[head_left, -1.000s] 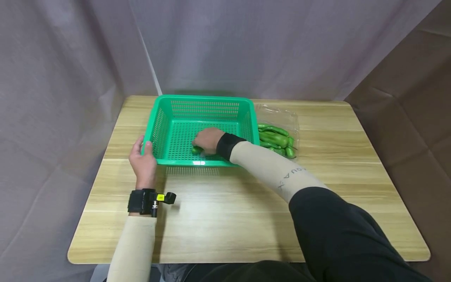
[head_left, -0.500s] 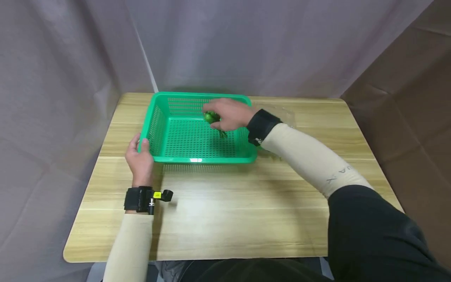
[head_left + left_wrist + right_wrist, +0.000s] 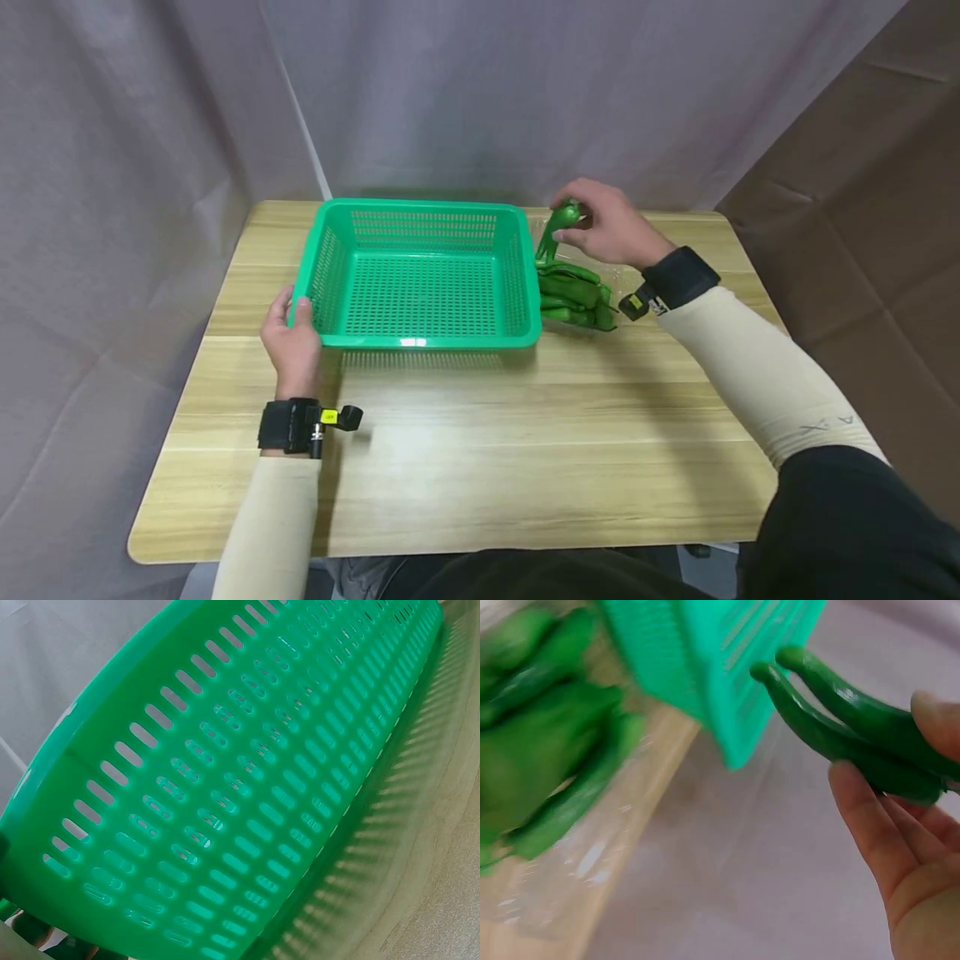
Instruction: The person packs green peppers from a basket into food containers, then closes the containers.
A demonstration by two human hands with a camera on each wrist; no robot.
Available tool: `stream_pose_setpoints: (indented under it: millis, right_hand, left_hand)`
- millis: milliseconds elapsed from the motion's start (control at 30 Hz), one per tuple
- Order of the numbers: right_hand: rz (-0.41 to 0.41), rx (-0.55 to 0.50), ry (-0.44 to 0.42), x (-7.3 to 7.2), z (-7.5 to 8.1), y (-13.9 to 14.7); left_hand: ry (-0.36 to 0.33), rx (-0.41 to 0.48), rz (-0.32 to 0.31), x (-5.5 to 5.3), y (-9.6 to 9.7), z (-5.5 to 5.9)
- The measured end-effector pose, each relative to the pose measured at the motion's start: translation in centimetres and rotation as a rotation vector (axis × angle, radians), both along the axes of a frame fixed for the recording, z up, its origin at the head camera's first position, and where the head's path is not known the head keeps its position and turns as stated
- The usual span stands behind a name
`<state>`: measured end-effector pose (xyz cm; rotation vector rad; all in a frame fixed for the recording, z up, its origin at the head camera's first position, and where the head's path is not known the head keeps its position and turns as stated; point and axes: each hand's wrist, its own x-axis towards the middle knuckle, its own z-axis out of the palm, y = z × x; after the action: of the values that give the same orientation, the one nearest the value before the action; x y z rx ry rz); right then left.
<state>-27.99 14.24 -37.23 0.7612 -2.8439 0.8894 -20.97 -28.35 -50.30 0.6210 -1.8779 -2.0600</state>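
My left hand [image 3: 292, 346] grips the left rim of the green slotted plastic basket [image 3: 420, 342], thumb on top. The left wrist view shows that basket's perforated wall [image 3: 90, 731]. My right hand [image 3: 611, 225] pinches two green chili peppers [image 3: 553, 227] between thumb and fingers, raised just beyond the basket's right edge. In the right wrist view both peppers [image 3: 855, 742] lie side by side, tips pointing toward the basket. Below that hand, a pile of green peppers [image 3: 572, 292] rests against the basket's right side.
Clear plastic packaging [image 3: 577, 870] lies around the pepper pile. Everything stands on a wooden table [image 3: 487, 467]. A grey curtain [image 3: 465, 100] hangs behind it, and a brown cloth [image 3: 862, 250] is at the right.
My right hand has moved from inside the basket, up and rightward with the peppers, to above the pile. The left hand stays on the rim.
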Motion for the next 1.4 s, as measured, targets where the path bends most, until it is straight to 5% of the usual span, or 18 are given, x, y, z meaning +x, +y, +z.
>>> stream_pose_setpoints:
  millis: [133,300,467,733,1067,1400]
  right_hand:
    - [-0.056,-0.028,0.059,1.0,-3.0,1.7]
    - [-0.006,-0.027,0.146,1.7,-7.0,2.1]
    - [-0.001,0.056,0.11,2.7,-9.1,2.6]
    - [-0.009,0.162,0.017,3.7,-9.8,3.1]
    - [-0.005,0.256,0.152,4.0,-10.6,3.0]
    - [-0.041,0.255,0.103,4.3,-10.2,2.8]
  left_hand:
    - [-0.002,-0.005,0.007,0.0,-0.1,0.0]
    - [0.001,0.001,0.016,0.0,-0.2,0.1]
    - [-0.012,-0.002,0.004,0.1,-0.1,0.0]
    - [-0.005,0.011,0.006,0.1,-0.2,0.1]
    - [-0.001,0.032,0.005,0.0,-0.2,0.0]
    - [-0.01,0.01,0.011,0.1,-0.3,0.0]
